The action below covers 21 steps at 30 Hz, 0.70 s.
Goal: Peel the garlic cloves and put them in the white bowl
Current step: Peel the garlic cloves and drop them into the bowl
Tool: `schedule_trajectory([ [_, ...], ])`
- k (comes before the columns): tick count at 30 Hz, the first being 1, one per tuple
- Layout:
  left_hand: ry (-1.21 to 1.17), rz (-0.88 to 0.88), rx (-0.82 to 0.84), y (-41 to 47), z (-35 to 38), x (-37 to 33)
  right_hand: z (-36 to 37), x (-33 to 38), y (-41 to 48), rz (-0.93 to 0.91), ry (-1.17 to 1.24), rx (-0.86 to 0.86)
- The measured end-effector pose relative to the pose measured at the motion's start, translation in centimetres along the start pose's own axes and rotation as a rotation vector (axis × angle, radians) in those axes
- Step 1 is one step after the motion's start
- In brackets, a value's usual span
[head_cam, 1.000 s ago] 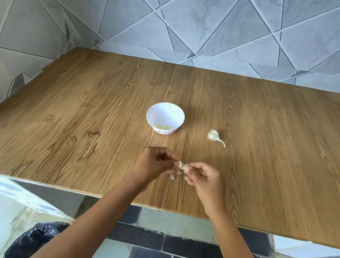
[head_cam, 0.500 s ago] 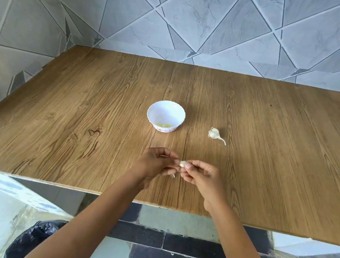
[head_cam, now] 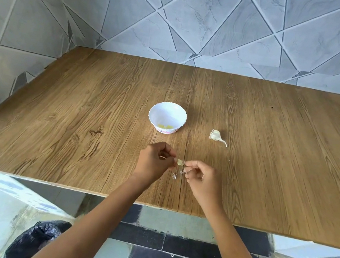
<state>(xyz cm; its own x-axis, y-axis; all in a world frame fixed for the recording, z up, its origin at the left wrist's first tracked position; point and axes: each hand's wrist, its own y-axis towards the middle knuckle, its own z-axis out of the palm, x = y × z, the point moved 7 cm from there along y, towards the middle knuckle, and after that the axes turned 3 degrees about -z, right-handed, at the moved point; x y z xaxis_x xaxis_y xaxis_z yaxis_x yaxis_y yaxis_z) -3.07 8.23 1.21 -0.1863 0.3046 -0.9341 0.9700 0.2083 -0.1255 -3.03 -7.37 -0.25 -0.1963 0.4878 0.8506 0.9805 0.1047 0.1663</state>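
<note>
Black bag (head_cam: 40,239): I am seeing it sitting on the floor at far left, below the near edge of the wooden table (head_cam: 79,116).
Wooden table: I am looking down on it; it is running back to the tiled wall (head_cam: 202,19).
Left hand (head_cam: 155,162): it is hovering above the table near the front edge, fingers curled, fingertips pinching the left end of the garlic clove (head_cam: 179,162).
White bowl (head_cam: 167,117): it is standing upright on the table, beyond the left hand and apart from it; pale yellow peeled pieces (head_cam: 165,126) are lying in its bottom.
Garlic clove: it is hanging in the air between the two hands, being nipped from both sides, outside the bowl.
Skin scraps (head_cam: 174,176): thin bits are showing just below the clove; I cannot tell whether they are touching the table.
Right hand (head_cam: 203,177): it is curling its fingers too, thumb and forefinger gripping the clove's right end.
Garlic bulb (head_cam: 216,135): it is lying on the table to the right of the bowl, apart from it and from both hands, its stalk pointing right and toward me.
</note>
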Motion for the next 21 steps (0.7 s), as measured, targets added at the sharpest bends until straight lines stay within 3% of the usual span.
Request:
schedule_trajectory([
  [4,0.093,0.065,-0.018,-0.1,0.2,-0.4,0.8,-0.5,0.2,0.175,0.321,0.081],
  [10,-0.282,-0.164,0.148,-0.4,0.4,0.9,0.6,-1.1,-0.3,0.302,0.565,0.077],
  [15,0.453,0.171,0.115,-0.4,0.8,-0.4,0.1,-0.8,-0.4,0.264,0.607,0.035],
  [19,0.393,0.179,0.021,-0.2,0.5,-0.8,-0.1,-0.5,-0.4,0.218,0.599,0.014],
  [21,0.286,0.113,0.063,-0.2,0.5,-0.6,-0.4,-0.4,-0.4,0.192,0.590,0.007],
])
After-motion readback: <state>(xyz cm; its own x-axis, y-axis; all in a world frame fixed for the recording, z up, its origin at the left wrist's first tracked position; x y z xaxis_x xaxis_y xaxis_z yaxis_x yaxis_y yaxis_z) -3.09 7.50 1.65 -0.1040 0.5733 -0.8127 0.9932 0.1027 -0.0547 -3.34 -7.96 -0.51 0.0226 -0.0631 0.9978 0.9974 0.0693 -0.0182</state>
